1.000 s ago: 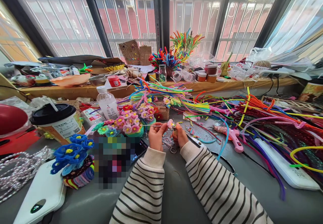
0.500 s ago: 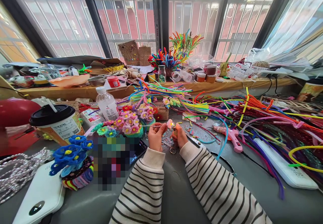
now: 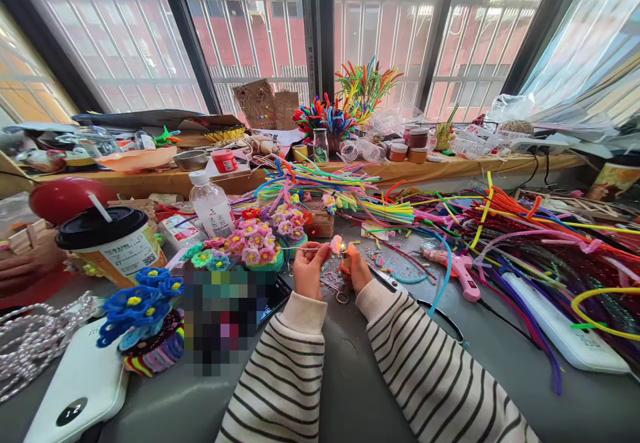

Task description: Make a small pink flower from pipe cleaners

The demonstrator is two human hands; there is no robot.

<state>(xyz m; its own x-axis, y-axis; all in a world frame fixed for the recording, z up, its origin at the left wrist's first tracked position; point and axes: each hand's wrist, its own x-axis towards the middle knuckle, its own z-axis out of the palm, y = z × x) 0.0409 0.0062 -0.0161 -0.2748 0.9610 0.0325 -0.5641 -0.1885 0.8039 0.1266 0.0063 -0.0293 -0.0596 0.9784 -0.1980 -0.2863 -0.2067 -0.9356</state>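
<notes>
My left hand (image 3: 307, 273) pinches the thin stem of a small pink-and-pale pipe-cleaner flower (image 3: 337, 243), and the stem sticks out to the left past my fingers. My right hand (image 3: 357, 271) is closed around a lighter (image 3: 346, 260), mostly hidden by the fingers. A small bright flame shows at its top, right beside the flower. Below and between my hands lie small scissors (image 3: 342, 297) on the table. Larger scissors (image 3: 384, 278) lie just right of my right hand. Bunches of pink pipe-cleaner flowers (image 3: 255, 242) stand left of my left hand.
Blue pipe-cleaner flowers (image 3: 137, 303), a lidded cup (image 3: 117, 246) and a plastic bottle (image 3: 211, 206) stand at left. A co-worker's hand (image 3: 27, 260) is at the left edge, near a red balloon (image 3: 70, 200). A pink glue gun (image 3: 463, 276) and piled pipe cleaners (image 3: 525, 243) lie at right.
The red balloon at the left has shifted right and back, and a co-worker's hand now shows there. My hands have barely moved; the flame beside the flower looks brighter.
</notes>
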